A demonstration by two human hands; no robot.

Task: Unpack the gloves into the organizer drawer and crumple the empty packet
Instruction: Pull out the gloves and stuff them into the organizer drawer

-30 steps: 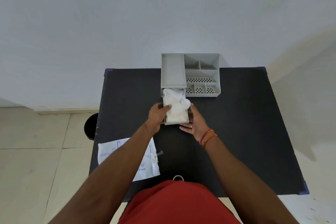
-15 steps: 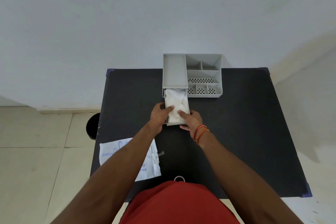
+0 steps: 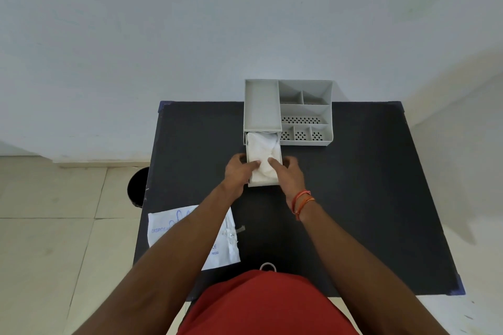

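The gloves (image 3: pixel 261 156) now lie lower in the open drawer (image 3: pixel 263 184) at the table's (image 3: pixel 353 185) far middle, both hands (image 3: pixel 241 171) (image 3: pixel 290 174) having moved in, fingers pressing without gripping, so the packet (image 3: pixel 217 250), near left, comes next.

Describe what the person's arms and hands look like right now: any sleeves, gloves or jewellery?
Both forearms are bare: no sleeves reach them and neither hand wears a glove. The right hand has thin orange and red thread bands around its wrist. The left hand and its wrist carry nothing visible. A red garment covers the torso at the bottom of the view.
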